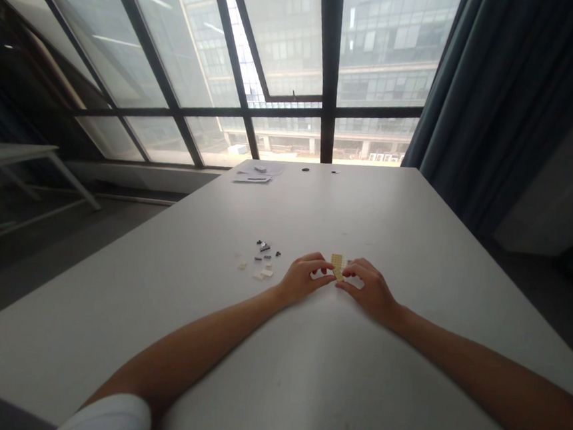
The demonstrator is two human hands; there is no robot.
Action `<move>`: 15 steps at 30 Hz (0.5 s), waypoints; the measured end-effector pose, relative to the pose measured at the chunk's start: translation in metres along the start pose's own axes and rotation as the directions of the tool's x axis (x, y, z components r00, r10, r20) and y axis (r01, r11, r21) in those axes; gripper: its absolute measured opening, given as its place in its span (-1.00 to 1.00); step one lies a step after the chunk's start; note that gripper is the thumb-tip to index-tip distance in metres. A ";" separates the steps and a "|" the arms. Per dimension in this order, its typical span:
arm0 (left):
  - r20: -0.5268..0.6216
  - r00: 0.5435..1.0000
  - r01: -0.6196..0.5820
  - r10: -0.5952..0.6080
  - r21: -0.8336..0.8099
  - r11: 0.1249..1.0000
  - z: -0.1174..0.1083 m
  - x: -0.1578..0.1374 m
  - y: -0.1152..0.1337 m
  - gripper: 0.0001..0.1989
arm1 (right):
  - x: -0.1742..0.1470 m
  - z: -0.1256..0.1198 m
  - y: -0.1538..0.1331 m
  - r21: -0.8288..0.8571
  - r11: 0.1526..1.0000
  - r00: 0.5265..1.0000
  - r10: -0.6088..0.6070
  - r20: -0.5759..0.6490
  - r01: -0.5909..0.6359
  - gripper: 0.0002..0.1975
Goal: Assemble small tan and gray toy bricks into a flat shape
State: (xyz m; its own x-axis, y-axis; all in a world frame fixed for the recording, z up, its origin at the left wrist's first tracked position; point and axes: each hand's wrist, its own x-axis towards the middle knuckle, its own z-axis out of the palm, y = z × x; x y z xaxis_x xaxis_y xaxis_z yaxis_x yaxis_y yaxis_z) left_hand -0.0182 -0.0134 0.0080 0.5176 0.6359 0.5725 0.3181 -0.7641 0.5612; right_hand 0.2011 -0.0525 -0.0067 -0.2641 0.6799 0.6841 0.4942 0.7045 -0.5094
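Note:
My left hand and my right hand meet over the table, both closed, with fingertips and thumbs pinching a small yellow building-brick piece. Just beyond the fingertips shows a yellow studded plate; whether it is joined to the held piece I cannot tell. A small grey piece is partly hidden behind my right fingers. To the left of my left hand lie several loose dark pieces and several cream flat pieces.
The white table reaches toward the windows. Papers with small items on them lie at its far left corner. Two small dark round items, one a disc, are near the far edge. A dark curtain hangs at the right.

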 end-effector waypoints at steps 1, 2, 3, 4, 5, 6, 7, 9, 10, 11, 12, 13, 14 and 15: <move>0.001 1.000 0.005 -0.005 0.000 1.000 0.000 0.000 0.000 -0.75 | 0.000 0.000 0.000 0.002 1.000 1.000 0.000 0.002 0.000 -0.85; 0.003 1.000 0.008 -0.008 0.001 1.000 0.000 0.000 0.000 -0.74 | 0.000 0.000 0.000 0.004 1.000 1.000 0.002 0.004 -0.002 -0.85; 0.006 1.000 0.011 -0.011 0.002 1.000 0.000 0.000 -0.001 -0.73 | 0.000 0.000 0.000 0.006 1.000 1.000 0.005 0.006 -0.005 -0.85; 0.009 1.000 0.012 -0.012 0.002 1.000 0.000 0.000 -0.001 -0.73 | 0.000 0.000 0.000 0.007 1.000 1.000 0.009 0.008 -0.009 -0.84; 0.013 1.000 0.012 -0.012 0.001 1.000 0.000 0.000 -0.001 -0.72 | 0.000 0.000 0.000 0.008 1.000 1.000 0.014 0.010 -0.014 -0.83; 0.015 1.000 0.012 -0.012 0.000 1.000 0.001 0.000 -0.001 -0.71 | 0.000 0.001 0.000 0.008 1.000 1.000 0.019 0.013 -0.019 -0.83; 0.016 1.000 0.011 -0.011 -0.001 1.000 0.001 0.000 -0.002 -0.71 | 0.000 0.001 0.000 0.008 1.000 1.000 0.025 0.015 -0.025 -0.82; 0.019 1.000 0.014 -0.014 -0.002 1.000 0.001 0.000 -0.002 -0.70 | 0.000 0.001 0.001 0.006 0.999 0.999 0.035 0.016 -0.036 -0.81; 0.022 1.000 0.016 -0.016 -0.003 1.000 0.001 0.000 -0.002 -0.70 | 0.000 0.001 0.001 0.006 0.999 0.999 0.040 0.016 -0.040 -0.81; 0.025 1.000 0.019 -0.019 -0.003 1.000 0.001 0.000 -0.001 -0.71 | 0.000 0.001 0.001 0.007 0.999 0.999 0.044 0.016 -0.044 -0.81; 0.028 0.999 0.023 -0.023 -0.003 1.000 0.001 0.000 -0.001 -0.71 | 0.000 0.001 0.002 0.008 0.999 0.999 0.047 0.019 -0.047 -0.81; 0.031 0.999 0.027 -0.027 -0.002 1.000 0.001 0.000 -0.001 -0.71 | -0.001 0.001 0.002 0.011 0.999 0.999 0.049 0.023 -0.049 -0.82; 0.034 0.999 0.032 -0.032 0.000 0.999 0.001 0.000 0.000 -0.72 | -0.001 0.001 0.003 0.015 0.999 0.998 0.050 0.027 -0.051 -0.82; 0.035 0.999 0.036 -0.036 0.000 0.999 0.001 0.000 0.000 -0.72 | -0.001 0.001 0.003 0.018 0.998 0.998 0.053 0.031 -0.053 -0.83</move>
State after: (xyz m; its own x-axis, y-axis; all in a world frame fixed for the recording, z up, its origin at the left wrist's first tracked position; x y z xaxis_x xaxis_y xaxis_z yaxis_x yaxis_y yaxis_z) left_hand -0.0177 -0.0131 0.0075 0.5330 0.6591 0.5306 0.3370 -0.7406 0.5813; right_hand 0.2016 -0.0507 -0.0097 -0.2633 0.7220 0.6399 0.4923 0.6710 -0.5545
